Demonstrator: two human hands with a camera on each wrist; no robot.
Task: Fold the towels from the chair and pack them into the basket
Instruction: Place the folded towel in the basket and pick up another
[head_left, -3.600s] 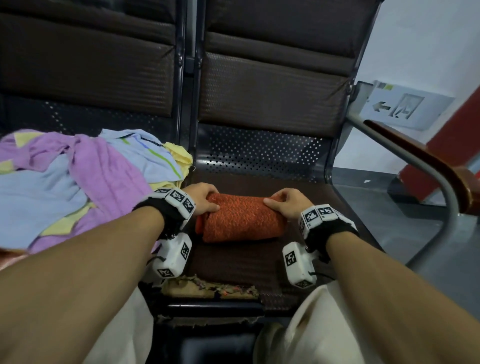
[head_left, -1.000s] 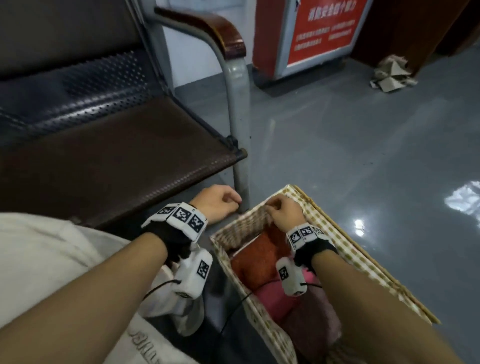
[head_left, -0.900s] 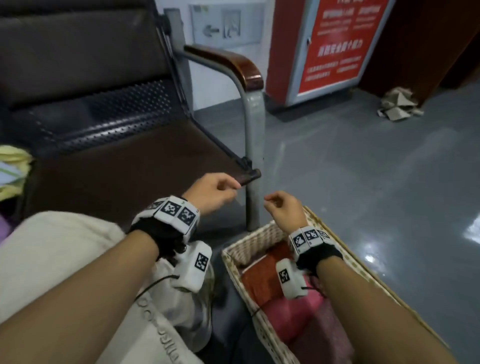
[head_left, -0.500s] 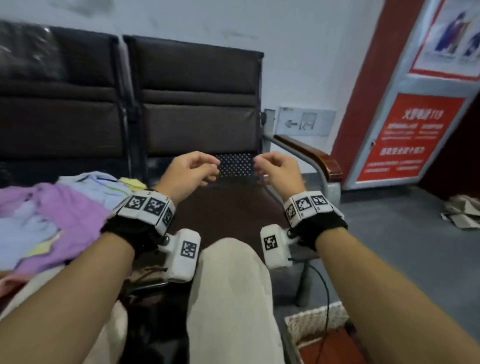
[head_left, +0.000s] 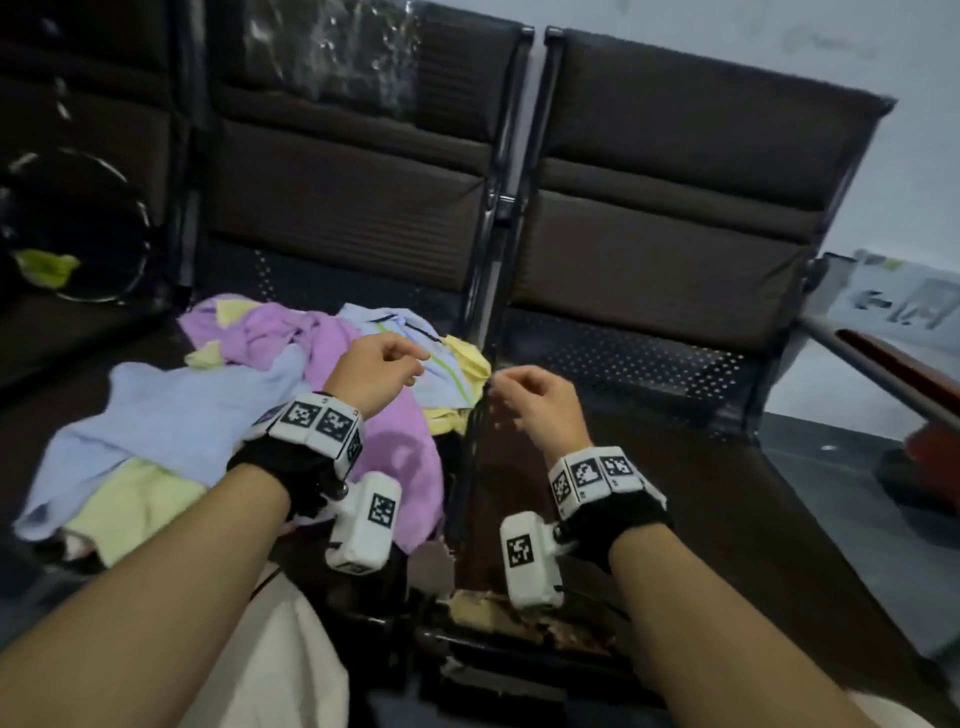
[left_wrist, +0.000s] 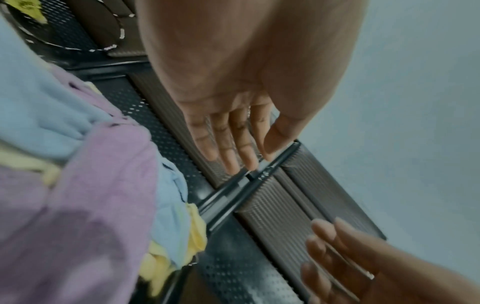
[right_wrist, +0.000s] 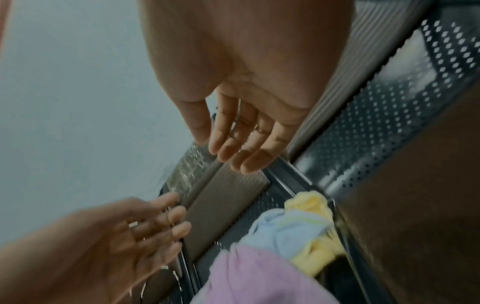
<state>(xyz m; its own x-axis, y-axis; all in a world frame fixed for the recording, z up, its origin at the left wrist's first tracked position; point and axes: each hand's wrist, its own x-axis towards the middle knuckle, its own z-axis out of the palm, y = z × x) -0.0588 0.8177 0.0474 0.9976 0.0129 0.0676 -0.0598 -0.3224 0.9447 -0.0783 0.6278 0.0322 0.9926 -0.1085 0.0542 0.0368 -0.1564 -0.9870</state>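
A loose pile of towels lies on the middle seat: a purple towel (head_left: 395, 452), a light blue towel (head_left: 171, 415) and a yellow towel (head_left: 135, 504). My left hand (head_left: 410, 364) hovers just above the pile's far right end, fingers relaxed and holding nothing. My right hand (head_left: 511, 387) hangs beside it over the gap between the two seats, also holding nothing. The left wrist view shows the left hand (left_wrist: 233, 148) loose above the pile of towels (left_wrist: 91, 205). The right wrist view shows the right hand (right_wrist: 233, 148) the same way. The basket is out of view.
The right seat (head_left: 727, 493) has a brown pad with a torn front edge (head_left: 519, 618). A wooden armrest (head_left: 893, 358) bounds it on the right. A dark bag (head_left: 67, 234) sits on the far left seat. Seat backs stand behind.
The rolled orange towel went from the seat into the basket on the floor. Both hands then let go, lifted away and swung left to the towel pile.
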